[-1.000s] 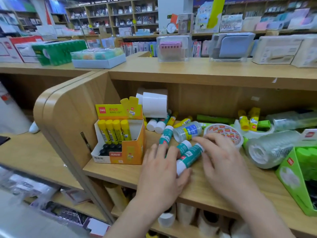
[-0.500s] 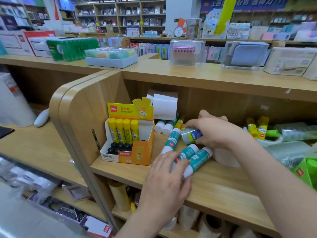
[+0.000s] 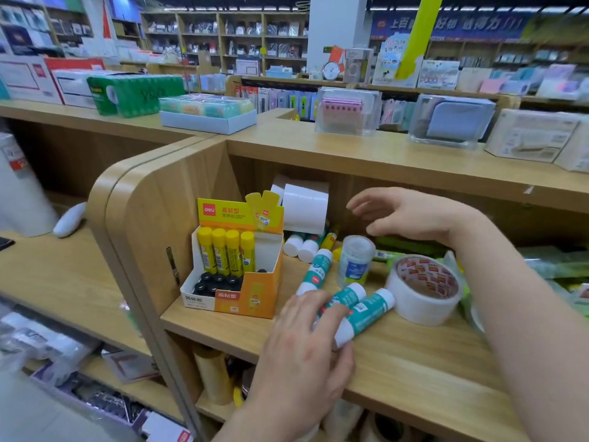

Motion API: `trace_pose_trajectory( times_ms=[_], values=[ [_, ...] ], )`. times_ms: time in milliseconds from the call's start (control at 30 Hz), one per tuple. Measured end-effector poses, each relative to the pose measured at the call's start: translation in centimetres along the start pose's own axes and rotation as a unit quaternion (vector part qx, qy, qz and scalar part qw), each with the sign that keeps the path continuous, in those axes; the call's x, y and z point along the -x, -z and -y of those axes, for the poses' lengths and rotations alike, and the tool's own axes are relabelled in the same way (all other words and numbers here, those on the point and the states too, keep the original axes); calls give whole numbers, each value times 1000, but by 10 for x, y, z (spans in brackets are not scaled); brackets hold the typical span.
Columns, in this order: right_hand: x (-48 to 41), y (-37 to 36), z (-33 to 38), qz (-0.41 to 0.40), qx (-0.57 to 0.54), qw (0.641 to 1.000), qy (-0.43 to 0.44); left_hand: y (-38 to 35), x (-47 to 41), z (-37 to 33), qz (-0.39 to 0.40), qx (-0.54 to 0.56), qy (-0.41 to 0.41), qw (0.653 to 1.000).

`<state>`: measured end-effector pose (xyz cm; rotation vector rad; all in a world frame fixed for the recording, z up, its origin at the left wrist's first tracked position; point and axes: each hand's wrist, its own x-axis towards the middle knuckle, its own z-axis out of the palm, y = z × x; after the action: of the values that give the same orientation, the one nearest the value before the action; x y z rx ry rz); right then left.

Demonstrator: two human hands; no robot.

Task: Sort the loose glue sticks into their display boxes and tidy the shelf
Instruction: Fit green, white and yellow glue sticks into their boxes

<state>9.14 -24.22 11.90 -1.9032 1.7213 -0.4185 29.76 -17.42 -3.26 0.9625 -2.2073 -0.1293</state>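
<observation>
An orange and yellow display box (image 3: 255, 291) stands at the left end of the shelf with several yellow glue sticks (image 3: 226, 252) upright in it. Three teal glue sticks lie loose to its right; one (image 3: 318, 271) points toward the back. My left hand (image 3: 306, 342) rests with flat fingers on the other two teal sticks (image 3: 369, 309) near the shelf's front edge, thumb against a white cap. My right hand (image 3: 411, 215) hovers with spread fingers, holding nothing, above a clear glue bottle (image 3: 355, 263) that stands upright. More sticks (image 3: 301, 247) lie further back.
A wide white tape roll (image 3: 424, 290) lies right of the teal sticks. White paper rolls (image 3: 306, 205) stand behind the box. Green packages (image 3: 411, 247) and wrapped goods crowd the right of the shelf under my forearm. A wooden side panel (image 3: 143, 224) closes the left end.
My right hand gripped the clear bottle lying on its side; the bottle now stands upright and the hand has let go and lifted. My left hand stays on the teal sticks.
</observation>
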Motion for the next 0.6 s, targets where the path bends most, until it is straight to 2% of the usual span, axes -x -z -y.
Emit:
trace_pose_trajectory(
  times_ms=[33,100,233,367,500,600],
  values=[
    [-3,5,-4,-34,-21,999,-1,2,-3,-1,-2,2,1,1000],
    [-15,4,-14,-44,29,998,-21,8,-13,-5,-6,-1,1,1000],
    [-41,-3,-31,27,146,987,-64,18,-48,-13,0,-15,-3,1000],
    [-52,-12,-36,98,251,961,-55,15,-88,-18,101,-41,19,994],
    [-57,-25,-45,81,262,961,-39,13,-93,-15,120,-100,38,987],
    [-58,-24,-50,56,276,959,-22,15,-67,-29,85,-147,-7,985]
  ],
)
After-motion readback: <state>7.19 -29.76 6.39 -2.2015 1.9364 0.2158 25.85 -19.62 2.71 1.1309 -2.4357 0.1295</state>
